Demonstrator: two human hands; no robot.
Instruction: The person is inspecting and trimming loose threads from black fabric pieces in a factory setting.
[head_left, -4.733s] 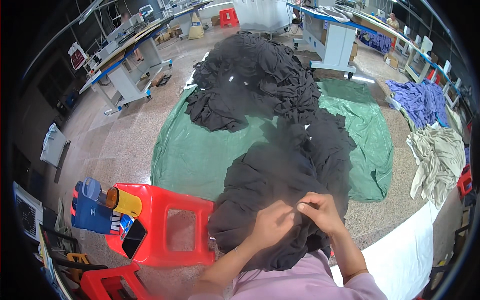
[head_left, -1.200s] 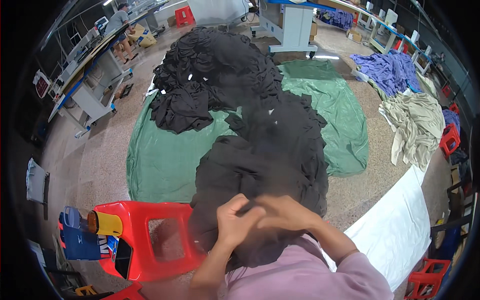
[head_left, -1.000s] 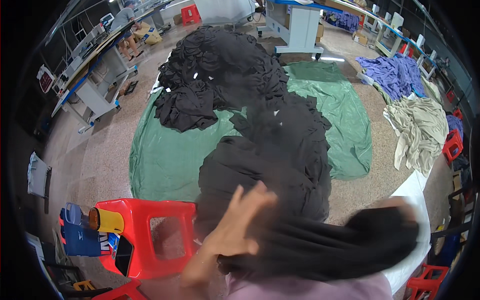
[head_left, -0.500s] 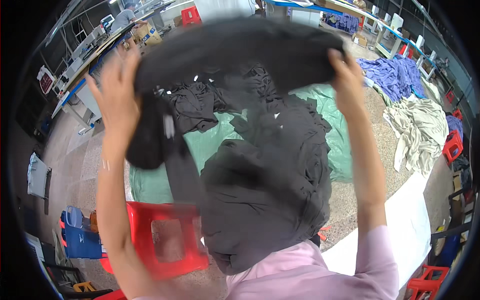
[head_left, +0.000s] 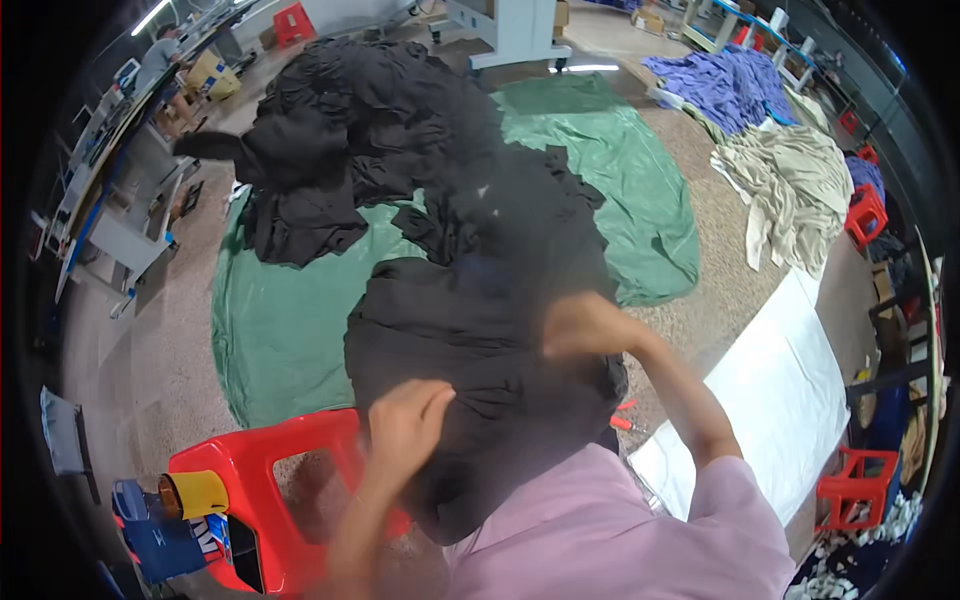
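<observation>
A heap of black garments lies across my lap. My left hand is over its near left part, fingers curled and thumb pressed toward them; whatever they may hold is hidden. Above the right part of the heap is my right hand, bent downward, its fingertips smeared by motion against the dark cloth. Farther off, a larger pile of black garments covers part of a green plastic sheet. At that pile's left side a blurred black garment sticks out past the edge.
A red stool at my left carries a yellow roll and a black phone-like object. A dark blue bag stands beside it. Red-handled tool, white sheet, beige cloth and purple cloth lie rightward.
Both hands have come down from a raised position to the heap on my lap. The black garment that was up between them is now at the far pile's left side. The view has shifted.
</observation>
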